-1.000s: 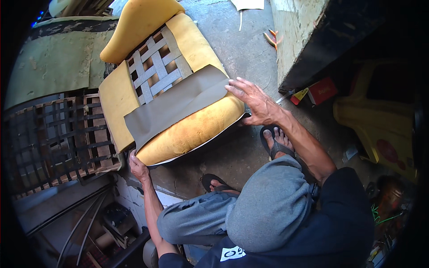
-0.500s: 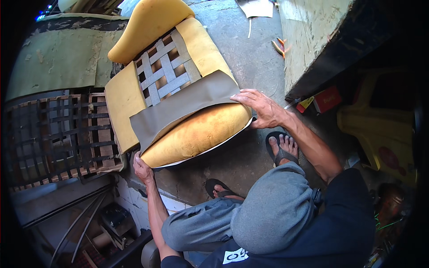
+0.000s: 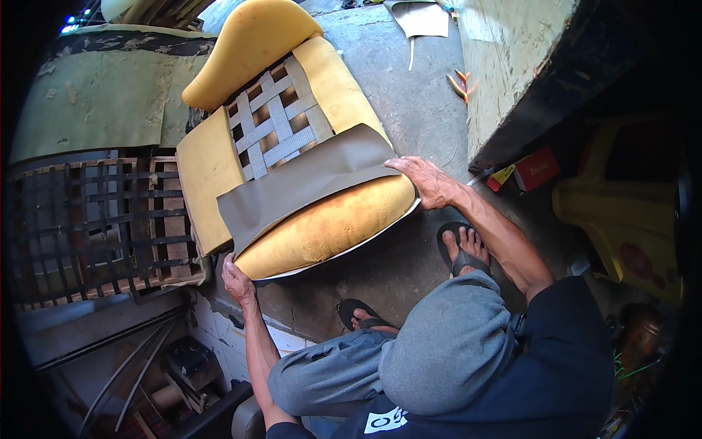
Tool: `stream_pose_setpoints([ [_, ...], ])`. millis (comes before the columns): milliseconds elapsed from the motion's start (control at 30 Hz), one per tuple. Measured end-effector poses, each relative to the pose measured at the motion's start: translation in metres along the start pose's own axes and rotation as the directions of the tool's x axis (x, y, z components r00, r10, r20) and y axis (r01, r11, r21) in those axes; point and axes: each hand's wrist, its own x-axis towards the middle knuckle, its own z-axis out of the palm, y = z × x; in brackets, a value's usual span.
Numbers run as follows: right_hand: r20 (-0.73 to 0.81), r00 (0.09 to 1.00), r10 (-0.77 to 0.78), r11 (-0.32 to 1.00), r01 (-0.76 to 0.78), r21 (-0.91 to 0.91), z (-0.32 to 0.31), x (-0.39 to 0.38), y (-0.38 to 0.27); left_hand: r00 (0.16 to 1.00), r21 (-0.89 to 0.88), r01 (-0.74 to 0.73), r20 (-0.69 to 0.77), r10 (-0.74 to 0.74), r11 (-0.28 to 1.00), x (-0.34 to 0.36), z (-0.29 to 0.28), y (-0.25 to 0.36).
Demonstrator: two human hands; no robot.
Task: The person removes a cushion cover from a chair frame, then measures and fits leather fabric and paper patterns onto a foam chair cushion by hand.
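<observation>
A padded seat with yellow foam (image 3: pixel 208 179) stands tilted in front of me, its raised bolster (image 3: pixel 252 44) at the far end. Grey webbing straps (image 3: pixel 279 135) are woven across its open middle. Over the near part lies a grey-brown vinyl sheet (image 3: pixel 307 175), its near edge lifted off the rounded front foam (image 3: pixel 329 223). At the sheet's right end, my right hand (image 3: pixel 428 181) is closed, fingers on top at the corner. My left hand (image 3: pixel 238 284) pinches the lower left corner where vinyl and foam meet; its fingertips are partly hidden. A white edge shows under the front foam.
Left of the seat is a wooden frame with black straps (image 3: pixel 95 219), below a worn green panel (image 3: pixel 95 95). A large worn block (image 3: pixel 512 66) stands at right, pliers (image 3: pixel 459 86) beside it. A red box (image 3: pixel 536 170) and a yellow plastic object (image 3: pixel 614 219) lie further right.
The seat and both hands appear slightly lower and further right in view. My right hand's fingers have closed in more at the sheet's corner. Both hands keep hold at the same ends.
</observation>
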Motion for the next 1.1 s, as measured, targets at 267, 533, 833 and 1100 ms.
stream_pose_setpoints([
  [267,0.03,0.999,-0.025,0.999,0.023,0.042,-0.005,-0.001,0.002,1.0,-0.025,-0.001,-0.006,0.001,1.0,-0.001,0.0,-0.001],
  [533,-0.147,0.966,0.213,0.975,-0.199,0.103,-0.009,-0.067,-0.04,1.0,-0.037,-0.004,-0.023,0.003,0.999,-0.002,0.001,0.0],
  [833,-0.388,0.854,0.346,0.907,-0.41,-0.094,0.063,-0.118,-0.046,0.996,-0.058,0.061,-0.064,-0.065,0.996,-0.002,0.005,0.001],
  [1100,-0.409,0.806,0.427,0.888,-0.46,0.02,0.067,-0.098,-0.025,0.997,-0.052,0.02,-0.073,-0.024,0.998,-0.003,0.006,-0.004],
])
